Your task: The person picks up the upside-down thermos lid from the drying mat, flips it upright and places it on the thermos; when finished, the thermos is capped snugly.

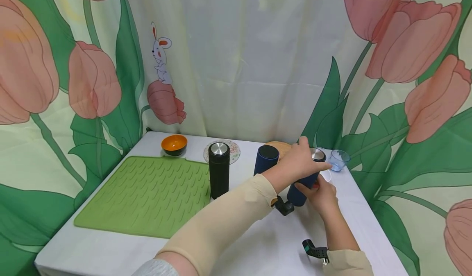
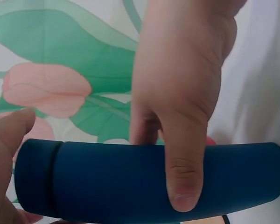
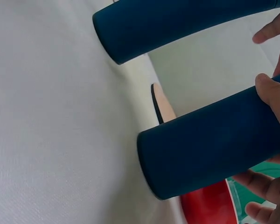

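Note:
A dark blue thermos bottle with a silver-topped lid stands upright at the right of the table. My right hand grips its body, the thumb lying across the blue side in the left wrist view. Around the lid, my left hand has its fingers spread, one of them apart from the lid. Whether the base touches the table cannot be told. Just left stands a second blue bottle, partly behind my left forearm; its lower part shows in the right wrist view.
A black bottle stands beside a green mat. Farther back are an orange bowl, a patterned round mat and a wooden disc. A blue glass bowl and a red container sit near the held bottle.

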Demonstrator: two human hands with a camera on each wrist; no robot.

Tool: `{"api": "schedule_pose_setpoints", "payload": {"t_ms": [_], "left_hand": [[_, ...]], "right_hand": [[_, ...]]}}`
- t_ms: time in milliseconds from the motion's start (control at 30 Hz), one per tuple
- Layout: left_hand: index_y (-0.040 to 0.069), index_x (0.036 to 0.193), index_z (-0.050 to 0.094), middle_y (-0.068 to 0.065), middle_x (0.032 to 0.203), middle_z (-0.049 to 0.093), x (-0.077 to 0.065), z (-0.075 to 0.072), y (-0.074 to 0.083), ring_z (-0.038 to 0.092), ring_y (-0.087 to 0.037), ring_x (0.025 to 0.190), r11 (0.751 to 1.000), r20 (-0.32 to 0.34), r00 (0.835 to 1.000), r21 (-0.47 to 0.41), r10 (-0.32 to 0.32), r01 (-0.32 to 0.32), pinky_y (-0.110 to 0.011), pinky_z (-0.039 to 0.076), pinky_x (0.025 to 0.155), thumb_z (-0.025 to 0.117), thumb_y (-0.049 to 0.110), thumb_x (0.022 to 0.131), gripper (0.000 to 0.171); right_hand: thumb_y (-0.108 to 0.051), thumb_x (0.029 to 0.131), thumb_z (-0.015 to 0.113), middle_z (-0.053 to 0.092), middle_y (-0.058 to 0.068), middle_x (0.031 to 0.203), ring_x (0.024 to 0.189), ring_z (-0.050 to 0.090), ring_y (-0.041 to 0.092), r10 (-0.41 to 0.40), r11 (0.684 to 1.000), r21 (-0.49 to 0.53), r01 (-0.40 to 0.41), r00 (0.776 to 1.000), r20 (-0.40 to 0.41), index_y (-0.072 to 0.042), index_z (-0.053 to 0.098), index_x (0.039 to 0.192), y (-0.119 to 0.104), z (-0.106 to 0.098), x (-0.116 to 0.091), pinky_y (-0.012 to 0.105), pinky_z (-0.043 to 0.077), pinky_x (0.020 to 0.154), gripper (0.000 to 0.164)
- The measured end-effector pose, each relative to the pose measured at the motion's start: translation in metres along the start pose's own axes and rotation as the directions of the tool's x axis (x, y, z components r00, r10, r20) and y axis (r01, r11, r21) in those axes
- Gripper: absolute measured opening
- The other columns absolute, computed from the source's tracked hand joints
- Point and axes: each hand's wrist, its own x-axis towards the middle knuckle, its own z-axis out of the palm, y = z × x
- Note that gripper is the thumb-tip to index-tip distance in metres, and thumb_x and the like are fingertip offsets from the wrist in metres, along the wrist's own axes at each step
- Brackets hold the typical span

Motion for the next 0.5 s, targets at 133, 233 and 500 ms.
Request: {"api": "schedule_pose_setpoints", "payload": {"t_ms": [133, 233, 500], "left_hand": [[0.018, 0.144, 0.046, -0.003, 0.124, 0.064, 0.002, 0.002, -0.004, 0.067, -0.015, 0.091, 1.000, -0.033, 0.999, 0.003, -0.002, 0.002, -0.028, 0.056, 0.071, 0.076, 0.075, 0.083, 0.089], [0.021, 0.140, 0.051, -0.003, 0.121, 0.064, 0.005, -0.001, -0.007, 0.065, -0.014, 0.093, 0.998, 0.002, 0.999, 0.039, 0.052, -0.052, -0.027, 0.054, 0.071, 0.075, 0.068, 0.089, 0.073], [0.033, 0.154, 0.049, 0.000, 0.133, 0.058, 0.008, -0.015, -0.005, 0.057, -0.012, 0.111, 0.985, 0.140, 0.980, 0.079, 0.141, -0.153, -0.030, 0.054, 0.083, 0.071, 0.048, 0.096, 0.063]], "right_hand": [[-0.071, 0.092, 0.069, 0.059, 0.029, 0.141, 0.139, 0.030, 0.051, -0.021, 1.000, 0.009, 0.021, 1.000, -0.016, -0.009, 0.048, 0.149, 0.002, 0.002, -0.001, 0.069, 0.033, 0.096, 0.086], [-0.069, 0.093, 0.070, 0.060, 0.029, 0.141, 0.138, 0.030, 0.051, -0.034, 0.999, 0.007, 0.034, 0.999, -0.023, -0.007, 0.049, 0.148, 0.002, 0.003, -0.002, 0.067, 0.035, 0.095, 0.086], [-0.070, 0.092, 0.069, 0.057, 0.031, 0.144, 0.139, 0.029, 0.051, -0.012, 1.000, 0.005, 0.012, 1.000, -0.016, -0.006, 0.046, 0.152, 0.001, 0.000, -0.001, 0.068, 0.035, 0.097, 0.090]]}}
